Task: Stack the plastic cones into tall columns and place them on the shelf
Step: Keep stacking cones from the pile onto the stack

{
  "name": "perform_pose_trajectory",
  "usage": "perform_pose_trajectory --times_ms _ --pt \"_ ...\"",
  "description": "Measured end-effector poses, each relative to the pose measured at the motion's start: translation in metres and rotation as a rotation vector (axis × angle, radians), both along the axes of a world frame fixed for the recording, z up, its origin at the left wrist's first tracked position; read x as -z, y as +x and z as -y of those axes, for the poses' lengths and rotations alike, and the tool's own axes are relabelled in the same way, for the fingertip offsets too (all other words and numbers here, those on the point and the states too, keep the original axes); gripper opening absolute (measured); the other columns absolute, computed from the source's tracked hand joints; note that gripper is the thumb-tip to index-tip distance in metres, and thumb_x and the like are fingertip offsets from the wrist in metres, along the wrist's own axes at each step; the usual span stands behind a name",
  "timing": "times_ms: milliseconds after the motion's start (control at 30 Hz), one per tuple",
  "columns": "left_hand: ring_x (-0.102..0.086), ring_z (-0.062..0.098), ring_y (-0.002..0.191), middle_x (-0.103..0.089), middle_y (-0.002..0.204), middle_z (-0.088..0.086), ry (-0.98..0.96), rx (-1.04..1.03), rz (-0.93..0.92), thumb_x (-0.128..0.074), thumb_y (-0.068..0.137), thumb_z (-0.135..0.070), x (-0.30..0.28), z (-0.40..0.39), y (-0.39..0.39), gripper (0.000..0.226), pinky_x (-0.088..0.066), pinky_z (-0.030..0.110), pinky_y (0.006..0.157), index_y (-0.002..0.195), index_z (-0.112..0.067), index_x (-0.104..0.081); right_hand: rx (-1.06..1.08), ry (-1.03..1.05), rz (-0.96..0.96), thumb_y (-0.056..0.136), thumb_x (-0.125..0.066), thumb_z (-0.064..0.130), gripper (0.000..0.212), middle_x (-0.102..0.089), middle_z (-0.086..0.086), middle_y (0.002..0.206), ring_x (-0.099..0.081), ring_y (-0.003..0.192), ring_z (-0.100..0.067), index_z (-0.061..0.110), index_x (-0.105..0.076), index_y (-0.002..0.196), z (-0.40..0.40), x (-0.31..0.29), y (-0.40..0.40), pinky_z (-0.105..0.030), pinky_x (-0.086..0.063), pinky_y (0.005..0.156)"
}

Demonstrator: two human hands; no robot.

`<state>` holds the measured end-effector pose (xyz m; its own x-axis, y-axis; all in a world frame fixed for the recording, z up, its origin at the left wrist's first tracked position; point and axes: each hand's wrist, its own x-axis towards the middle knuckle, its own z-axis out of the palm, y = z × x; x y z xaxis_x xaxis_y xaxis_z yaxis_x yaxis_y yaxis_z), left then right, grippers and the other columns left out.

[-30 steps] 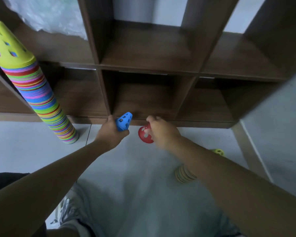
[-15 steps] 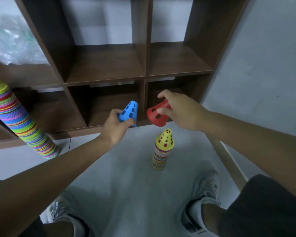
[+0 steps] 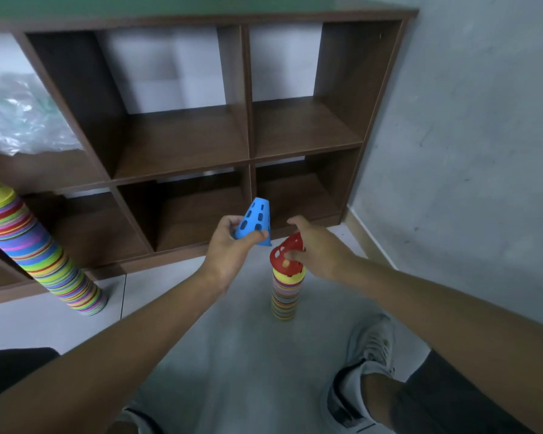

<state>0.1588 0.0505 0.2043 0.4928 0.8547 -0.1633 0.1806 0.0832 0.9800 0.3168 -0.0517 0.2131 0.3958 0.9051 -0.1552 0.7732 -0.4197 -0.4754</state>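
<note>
Grey floor point(image 3: 232, 355) below: right hand point(image 3: 318, 249) pinches a red cone point(image 3: 287, 255) atop the short stack point(image 3: 284, 292); at ten o'clock, left hand point(image 3: 229, 249) pinches a blue cone point(image 3: 254, 222).

Red cone point(image 3: 287, 253) tilted atop short stack point(image 3: 284, 296)

We see a shelf point(image 3: 182, 142) of dark brown wood-look board with a smooth, faintly sheeny finish, and crinkled clear plastic wrap point(image 3: 19, 120) glinting in its left compartment. The blue cone point(image 3: 254, 219), the red cone point(image 3: 287, 253) and both striped stacks point(image 3: 284, 296) point(image 3: 41, 255) look like smooth, matt, perforated plastic. We make out a smooth pale floor point(image 3: 232, 355) and a rough, scuffed grey wall point(image 3: 467, 151).
</note>
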Motion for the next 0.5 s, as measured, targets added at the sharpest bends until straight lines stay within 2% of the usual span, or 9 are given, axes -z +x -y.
perform_pose_trajectory --times_ms 167,367,433,500 --pt "-0.062 0.015 0.108 -0.058 0.123 0.002 0.030 0.002 0.007 -0.081 0.084 -0.023 -0.002 0.007 0.019 0.048 -0.052 0.016 0.074 0.122 -0.019 -0.052 0.067 0.019 -0.072 0.087 -0.078 0.023 0.087 -0.055 -0.003 0.143 -0.061 0.119 -0.025 0.027 -0.024 0.155 0.003 0.010 0.005 -0.044 -0.052 0.103" --pt "-0.060 0.011 0.104 -0.058 0.123 0.000 0.055 0.061 -0.021 -0.078 0.087 -0.023 0.010 0.013 0.037 0.044 -0.051 0.008 0.060 0.121 -0.018 -0.050 0.101 -0.020 -0.085 0.086 -0.079 0.024 0.086 -0.061 -0.001 0.131 -0.063 0.109 -0.020 0.024 -0.026 0.154 0.011 0.023 0.023 -0.037 -0.054 0.097" --pt "-0.060 0.009 0.103 -0.058 0.127 0.000 0.073 0.131 -0.031 -0.075 0.090 -0.024 0.018 0.015 0.042 0.040 -0.051 0.008 0.061 0.121 -0.018 -0.050 0.115 -0.038 -0.082 0.086 -0.079 0.024 0.084 -0.062 -0.001 0.128 -0.061 0.102 -0.017 0.022 -0.028 0.153 0.015 0.030 0.030 -0.032 -0.053 0.092" --pt "-0.059 0.012 0.110 -0.057 0.130 -0.002 0.135 0.216 -0.072 -0.072 0.092 -0.032 0.029 0.017 0.044 0.037 -0.055 0.016 0.075 0.121 -0.023 -0.052 0.156 -0.056 -0.108 0.086 -0.079 0.024 0.084 -0.063 -0.002 0.125 -0.059 0.097 -0.015 0.021 -0.028 0.153 0.020 0.037 0.039 -0.029 -0.051 0.088"
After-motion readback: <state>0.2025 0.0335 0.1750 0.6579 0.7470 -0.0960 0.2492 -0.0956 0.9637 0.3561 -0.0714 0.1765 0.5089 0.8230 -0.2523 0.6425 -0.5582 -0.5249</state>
